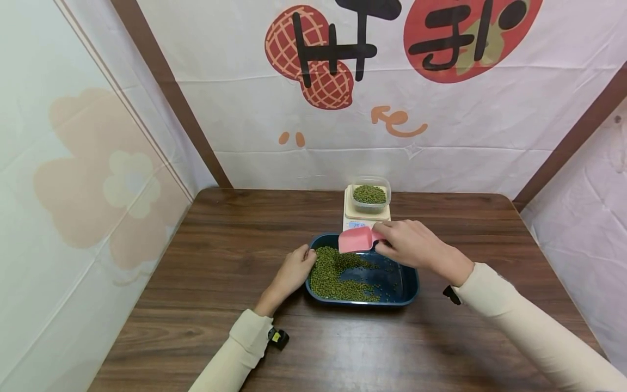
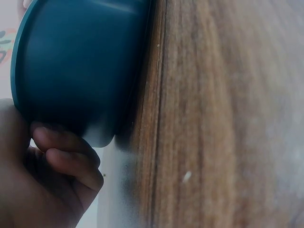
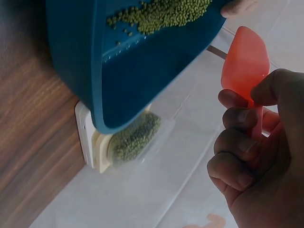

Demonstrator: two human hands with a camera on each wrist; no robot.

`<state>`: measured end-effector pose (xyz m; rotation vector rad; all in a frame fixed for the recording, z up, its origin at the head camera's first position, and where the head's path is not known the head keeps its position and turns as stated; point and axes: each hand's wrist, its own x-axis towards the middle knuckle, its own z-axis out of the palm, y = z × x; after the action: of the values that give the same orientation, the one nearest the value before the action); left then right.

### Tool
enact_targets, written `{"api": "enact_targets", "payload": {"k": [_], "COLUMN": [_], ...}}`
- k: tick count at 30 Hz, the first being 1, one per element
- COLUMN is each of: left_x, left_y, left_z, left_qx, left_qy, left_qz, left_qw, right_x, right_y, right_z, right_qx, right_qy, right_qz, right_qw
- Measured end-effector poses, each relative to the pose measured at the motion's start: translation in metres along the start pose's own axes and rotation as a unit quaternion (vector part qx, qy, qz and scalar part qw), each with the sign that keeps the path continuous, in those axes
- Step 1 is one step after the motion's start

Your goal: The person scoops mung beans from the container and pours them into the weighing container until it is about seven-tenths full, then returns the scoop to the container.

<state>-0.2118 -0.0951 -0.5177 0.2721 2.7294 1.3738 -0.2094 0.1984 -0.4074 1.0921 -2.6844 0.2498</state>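
Observation:
A dark blue plastic tub [image 1: 410, 287] stands on the table, green mung beans [image 1: 327, 280] heaped toward its left side. My left hand [image 1: 293, 271] grips the tub's left rim, its curled fingers showing against the outer wall in the left wrist view. Above the tub's far part, my right hand [image 1: 411, 245] holds a pink scoop [image 1: 356, 240] by its handle. The scoop's bowl points left and looks bare inside. In the right wrist view the fingers wrap the handle, with the thumb [image 3: 268, 90] near the bowl.
Behind the tub sits a white kitchen scale [image 1: 348, 210] with a lit display. A clear plastic container [image 1: 370, 207] of mung beans rests on its platform. The wooden table [image 1: 220, 261] ends at a printed cloth backdrop [image 1: 245, 120]; more cloth hangs at both sides.

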Motion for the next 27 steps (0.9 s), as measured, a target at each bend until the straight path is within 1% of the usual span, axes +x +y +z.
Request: {"api": "enact_targets", "payload": {"k": [8, 17, 27], "left_x": [0.0, 0.0, 0.0], "left_y": [-0.001, -0.001, -0.001], "left_z": [0.0, 0.001, 0.0], "left_qx": [-0.004, -0.006, -0.006], "left_qy": [0.003, 0.001, -0.001], "left_qz": [0.002, 0.001, 0.004], "left_qw": [1.0, 1.0, 1.0], "right_x": [0.001, -0.002, -0.003], "right_y": [-0.008, -0.018, -0.021], "right_z": [0.009, 0.026, 0.035], "right_qx": [0.01, 0.036, 0.044], "right_qy": [-0.009, -0.039, -0.058], "right_qz": [0.002, 0.012, 0.022], "right_qw": [1.0, 0.999, 0.997]}}
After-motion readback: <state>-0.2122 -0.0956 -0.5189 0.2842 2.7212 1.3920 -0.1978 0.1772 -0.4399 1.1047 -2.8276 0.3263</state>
